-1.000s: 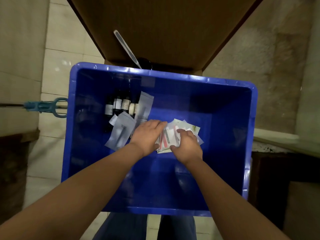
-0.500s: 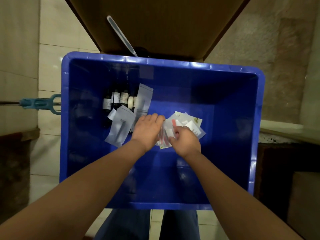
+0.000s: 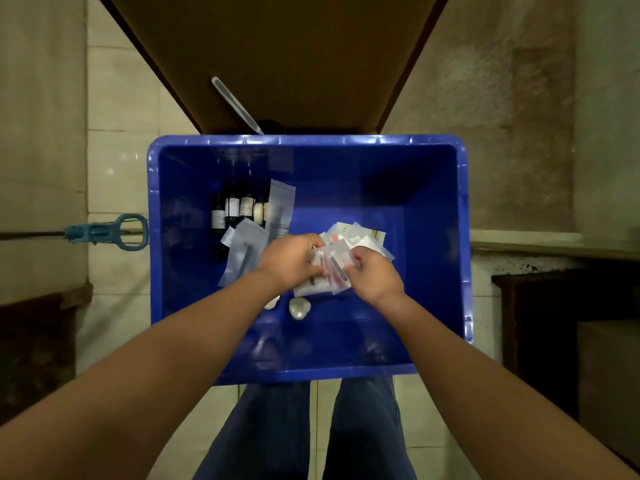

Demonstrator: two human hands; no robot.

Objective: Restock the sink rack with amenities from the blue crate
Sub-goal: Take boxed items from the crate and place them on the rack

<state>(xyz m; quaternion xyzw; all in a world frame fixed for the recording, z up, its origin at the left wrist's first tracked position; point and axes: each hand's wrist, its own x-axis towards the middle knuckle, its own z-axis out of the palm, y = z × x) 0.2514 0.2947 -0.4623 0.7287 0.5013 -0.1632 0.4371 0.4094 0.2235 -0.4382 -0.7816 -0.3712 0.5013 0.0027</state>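
A blue plastic crate is set on pale floor tiles, a brown wooden panel at twelve o'clock. At its centre, clear plastic sachets are pinched by left hand and right hand.

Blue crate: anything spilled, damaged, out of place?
Nothing spilled or damaged. Grey sachets lie askew beside the bottles; a small wrapped item lies loose on the blue crate floor. Left hand and right hand grip clear packets.
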